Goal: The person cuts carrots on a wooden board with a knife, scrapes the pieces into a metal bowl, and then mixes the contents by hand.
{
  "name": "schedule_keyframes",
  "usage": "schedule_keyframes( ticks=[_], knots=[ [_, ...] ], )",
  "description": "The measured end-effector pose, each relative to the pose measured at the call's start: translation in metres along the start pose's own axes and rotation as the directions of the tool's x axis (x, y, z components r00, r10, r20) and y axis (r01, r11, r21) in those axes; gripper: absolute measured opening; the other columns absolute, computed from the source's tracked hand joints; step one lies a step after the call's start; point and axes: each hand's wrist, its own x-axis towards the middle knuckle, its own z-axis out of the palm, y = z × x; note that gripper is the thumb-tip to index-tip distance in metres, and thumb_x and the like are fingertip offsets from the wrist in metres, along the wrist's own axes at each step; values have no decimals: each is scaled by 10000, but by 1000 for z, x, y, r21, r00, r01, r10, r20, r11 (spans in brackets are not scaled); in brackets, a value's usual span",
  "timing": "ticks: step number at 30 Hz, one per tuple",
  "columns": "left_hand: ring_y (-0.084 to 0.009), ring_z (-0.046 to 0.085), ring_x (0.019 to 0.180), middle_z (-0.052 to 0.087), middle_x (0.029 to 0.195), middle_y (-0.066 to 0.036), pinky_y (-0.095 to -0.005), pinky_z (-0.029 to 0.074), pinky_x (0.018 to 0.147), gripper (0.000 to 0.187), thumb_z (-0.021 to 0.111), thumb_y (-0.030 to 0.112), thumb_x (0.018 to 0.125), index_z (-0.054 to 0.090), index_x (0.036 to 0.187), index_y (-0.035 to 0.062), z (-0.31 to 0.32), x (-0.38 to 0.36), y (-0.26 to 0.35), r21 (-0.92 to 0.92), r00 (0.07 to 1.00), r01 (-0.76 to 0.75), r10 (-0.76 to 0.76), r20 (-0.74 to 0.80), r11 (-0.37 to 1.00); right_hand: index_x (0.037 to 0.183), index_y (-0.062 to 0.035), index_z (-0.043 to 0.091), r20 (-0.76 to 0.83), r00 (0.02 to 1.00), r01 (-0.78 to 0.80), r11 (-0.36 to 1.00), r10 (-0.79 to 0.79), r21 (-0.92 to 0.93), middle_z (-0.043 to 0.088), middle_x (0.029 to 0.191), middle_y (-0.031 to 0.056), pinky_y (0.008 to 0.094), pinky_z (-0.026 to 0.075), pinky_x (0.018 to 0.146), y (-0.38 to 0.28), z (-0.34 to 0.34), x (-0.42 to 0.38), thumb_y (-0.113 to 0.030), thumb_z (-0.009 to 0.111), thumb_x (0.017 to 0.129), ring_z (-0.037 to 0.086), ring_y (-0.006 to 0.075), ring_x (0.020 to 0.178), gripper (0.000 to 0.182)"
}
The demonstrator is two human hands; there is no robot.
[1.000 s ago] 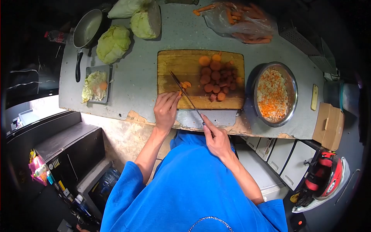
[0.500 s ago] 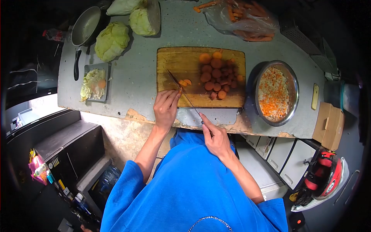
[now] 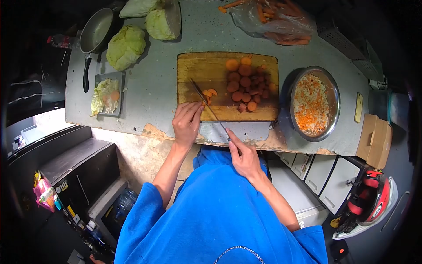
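A knife [image 3: 210, 110] lies slantwise over the wooden cutting board [image 3: 228, 65], its handle in my right hand [image 3: 246, 160] with the index finger stretched along it. Beside the blade, at the board's lower left corner, my left hand [image 3: 186, 122] has its fingers bent and pressed together at a piece of carrot mostly hidden under the fingertips. Some cut carrot pieces [image 3: 212, 92] rest just right of the blade. Several thick carrot rounds [image 3: 245, 82] are piled on the right half of the board.
Right of the board stands a metal bowl [image 3: 337, 105] of chopped orange and pale bits. Bagged carrots [image 3: 281, 26] lie at the back. Cabbages [image 3: 126, 47], a pan [image 3: 96, 31] and a tray of scraps [image 3: 115, 110] are on the left. A phone [image 3: 358, 108] lies far right.
Both hands and the knife stay almost in place. The carrot pieces beside the blade have shifted slightly, and more of them show near my left fingertips.
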Motion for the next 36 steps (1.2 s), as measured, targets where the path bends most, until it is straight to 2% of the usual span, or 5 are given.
schedule_keyframes(
  ticks=[25,27,28,30,36],
  knots=[
    [-311,696,926,765,962,-155,-376,558,814,115,740,-67,850,765,962,-54,-1,0,-1,-16,1000,11,-11,-13,1000,1485,-220,589,-28,999,41,999,-41,-6,721,877,267,425,545,692,4,7,-2,-188,582,1033,729,389,733,453],
    [-310,696,925,764,960,-154,-375,557,815,118,742,-69,847,766,961,-51,-1,0,0,-9,1000,7,-7,-17,1000,1464,-123,607,-2,999,32,998,-32,-46,729,1191,237,337,536,657,5,6,-2,-172,581,1045,670,196,625,422],
    [-310,696,925,764,960,-154,-375,557,815,118,742,-69,847,766,961,-51,0,0,1,-11,1000,9,-9,-17,1000,1464,-123,607,-2,1000,31,998,-31,-48,729,1191,237,337,536,657,4,6,-2,-172,581,1045,670,196,625,422],
    [-310,696,925,764,961,-156,-374,558,812,118,739,-73,847,766,960,-53,0,0,1,-11,1000,10,-10,-20,1000,1491,-223,582,-13,1000,27,1000,-27,-1,715,857,268,441,540,676,2,6,-2,-189,585,1031,715,401,710,461],
    [-312,697,928,765,965,-159,-374,564,807,128,732,-83,848,766,969,-60,-1,0,-2,-5,1000,-7,7,0,1000,1486,-219,587,32,999,-31,994,35,-106,723,891,270,434,551,693,0,5,4,-190,586,1027,710,427,744,460]
  ],
)
